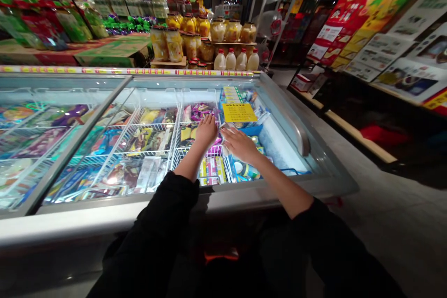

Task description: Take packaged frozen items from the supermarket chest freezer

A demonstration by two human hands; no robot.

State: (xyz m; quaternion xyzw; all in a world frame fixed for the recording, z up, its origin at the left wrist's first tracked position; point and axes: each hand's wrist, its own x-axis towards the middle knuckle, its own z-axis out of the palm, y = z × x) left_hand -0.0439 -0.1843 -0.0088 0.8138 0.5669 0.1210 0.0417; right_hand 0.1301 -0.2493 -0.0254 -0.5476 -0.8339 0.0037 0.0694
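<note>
My left hand (206, 130) reaches over the open part of a glass-topped chest freezer (223, 198), back of the hand up. Its short-looking fingers point away and seem slightly apart, with nothing visible in them. Just right of it, my right hand (239, 143) has its fingers pointing left, close together. A pale edge shows above and below these fingers, perhaps a small packet; most of it is hidden. Beneath both hands lie wire baskets (176, 151) of wrapped frozen treats, with purple packets (201, 111) beyond the left hand. Round-lidded tubs (240, 167) sit below the right hand.
A yellow sign (239, 112) stands inside the freezer. A sliding-lid frame (80, 142) crosses at left; a curved handle (300, 137) lies at right. Behind are jars (218, 30) and white bottles (230, 59). Boxed goods (349, 23) line a shelf at right.
</note>
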